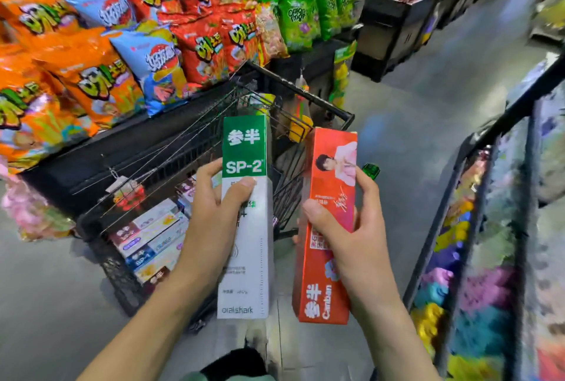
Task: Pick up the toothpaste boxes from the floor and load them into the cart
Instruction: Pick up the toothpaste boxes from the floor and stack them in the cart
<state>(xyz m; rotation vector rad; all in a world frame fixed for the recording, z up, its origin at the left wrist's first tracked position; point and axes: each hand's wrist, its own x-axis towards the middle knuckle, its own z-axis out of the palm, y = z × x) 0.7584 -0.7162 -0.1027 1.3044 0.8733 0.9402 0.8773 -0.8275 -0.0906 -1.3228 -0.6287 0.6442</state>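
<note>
Two toothpaste boxes held above the cart [101, 221].
The green box [244, 215] is gripped by the left hand [211, 212], the red box [327, 227] by the right hand [351, 227].

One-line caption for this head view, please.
Left hand grips a green-and-white toothpaste box, right hand a red one, above a black wire cart holding more boxes.

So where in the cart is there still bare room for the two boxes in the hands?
The near-left end of the cart is crowded with stacked toothpaste boxes. The far end, behind the green and white box in the left hand, shows mostly bare mesh. The red box in the right hand hangs outside the cart's right wall.
</note>
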